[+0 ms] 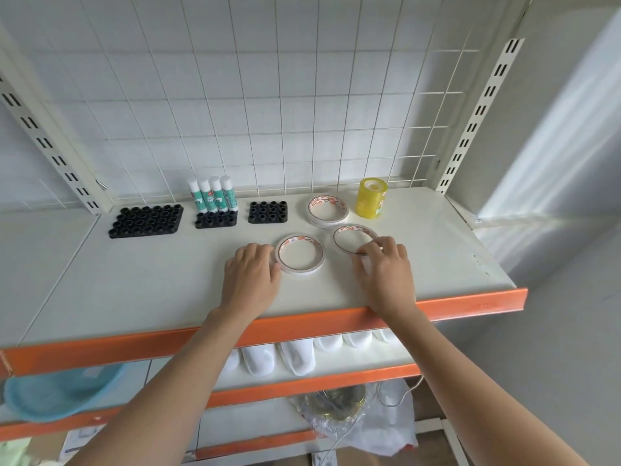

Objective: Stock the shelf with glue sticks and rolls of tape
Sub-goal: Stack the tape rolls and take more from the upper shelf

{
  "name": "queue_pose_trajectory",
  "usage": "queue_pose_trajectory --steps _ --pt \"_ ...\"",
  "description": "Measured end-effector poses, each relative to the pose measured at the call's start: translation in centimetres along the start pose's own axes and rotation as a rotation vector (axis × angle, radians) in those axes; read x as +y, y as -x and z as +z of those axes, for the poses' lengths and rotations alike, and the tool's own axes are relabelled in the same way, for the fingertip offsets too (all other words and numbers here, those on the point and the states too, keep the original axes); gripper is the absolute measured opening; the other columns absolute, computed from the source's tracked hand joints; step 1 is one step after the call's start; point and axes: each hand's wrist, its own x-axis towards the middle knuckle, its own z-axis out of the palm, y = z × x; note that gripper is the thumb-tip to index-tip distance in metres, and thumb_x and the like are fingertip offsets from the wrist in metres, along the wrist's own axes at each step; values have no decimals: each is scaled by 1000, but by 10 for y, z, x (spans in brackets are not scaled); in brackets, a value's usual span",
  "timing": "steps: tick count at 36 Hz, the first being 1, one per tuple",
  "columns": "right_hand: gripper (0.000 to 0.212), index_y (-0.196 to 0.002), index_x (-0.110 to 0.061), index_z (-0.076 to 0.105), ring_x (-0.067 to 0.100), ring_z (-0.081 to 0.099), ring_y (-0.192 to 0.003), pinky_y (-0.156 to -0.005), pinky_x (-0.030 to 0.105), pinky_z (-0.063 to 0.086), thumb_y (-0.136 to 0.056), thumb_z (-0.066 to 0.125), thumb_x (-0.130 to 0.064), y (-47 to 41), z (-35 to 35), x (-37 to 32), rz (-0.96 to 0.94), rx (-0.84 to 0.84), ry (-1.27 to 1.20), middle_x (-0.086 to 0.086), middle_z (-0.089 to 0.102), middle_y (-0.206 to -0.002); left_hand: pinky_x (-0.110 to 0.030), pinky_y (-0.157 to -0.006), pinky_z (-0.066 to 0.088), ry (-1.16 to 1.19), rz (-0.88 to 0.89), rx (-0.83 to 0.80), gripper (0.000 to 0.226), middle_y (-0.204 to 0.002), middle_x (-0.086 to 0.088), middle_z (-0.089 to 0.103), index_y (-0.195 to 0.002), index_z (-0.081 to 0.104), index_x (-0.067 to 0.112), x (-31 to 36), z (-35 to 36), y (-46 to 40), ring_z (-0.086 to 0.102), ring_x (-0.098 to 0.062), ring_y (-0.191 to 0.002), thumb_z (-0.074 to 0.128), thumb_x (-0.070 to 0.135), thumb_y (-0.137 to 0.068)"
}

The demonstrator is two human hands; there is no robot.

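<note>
On the white shelf [151, 284] lie flat white tape rolls with red print. My left hand [251, 280] lies palm down and its fingertips touch the left rim of one roll [300, 260]. My right hand [383, 270] pinches the near rim of a thinner roll [349, 234]. Behind them sits a small stack of rolls [327, 211], and a yellow pack of tape [371, 197] stands upright at the back right. Several glue sticks [213, 194] stand in a black holder [216, 219] near the back.
Two more black holders [147, 220] [267, 212] stand beside the glue sticks, with no sticks in them. A wire grid [268, 95] backs the shelf, which has an orange front edge [302, 322]. Lower shelves hold white slippers [295, 356], a blue basin [57, 391] and a plastic bag [353, 418].
</note>
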Motion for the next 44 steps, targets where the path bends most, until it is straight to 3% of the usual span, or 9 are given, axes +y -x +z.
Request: queue_pose_trajectory --steps 3,6,11,18,24,37,44 --pt "22 -86 -10 68 37 55 -76 -63 40 52 -87 59 -29 -2 -2 -1 -30 61 -44 11 61 -93 -42 -70 47 -55 38 6 18 -89 -13 61 -91 64 8 -2 5 0 60 -36 -85 73 16 -77" --pt "11 -88 -10 69 36 55 -79 -68 39 51 -85 70 -20 -9 -3 -5 -41 72 -93 11 61 -95 -41 -68 48 -71 45 31 17 -86 -12 61 -87 65 8 -4 8 0 60 -35 -82 75 17 -75" --pt "11 -91 -8 68 37 54 -82 -65 38 49 -86 71 -18 -41 6 -18 -64 42 -99 13 61 -98 -40 -64 47 -85 72 74 19 -83 -9 60 -81 64 11 -6 12 -1 59 -33 -77 56 27 -74" --pt "20 -103 -5 68 39 51 -102 -74 40 46 -92 62 -21 -73 32 -28 -26 -112 -83 16 58 -111 -39 -67 47 -52 95 112 36 -88 -6 61 -89 68 18 -10 16 0 59 -31 -82 40 38 -77" --pt "26 -111 -8 65 32 45 -112 -77 39 46 -95 56 -26 -80 45 -30 64 -216 -80 12 53 -119 -38 -67 47 -37 63 101 35 -88 -4 60 -88 67 18 -8 14 -1 59 -29 -82 41 38 -75" --pt "25 -112 -16 65 34 53 -104 -83 39 44 -95 53 -30 -78 55 -24 99 -280 -60 5 54 -125 -38 -68 46 -35 56 96 36 -88 -4 59 -88 66 19 -7 15 -1 59 -29 -83 40 39 -76" --pt "26 -114 -12 62 35 49 -108 -84 41 39 -99 48 -29 -76 56 -25 55 -292 10 7 50 -129 -38 -68 46 -33 53 103 37 -88 -5 59 -88 67 19 -7 15 -2 59 -30 -83 39 39 -76"
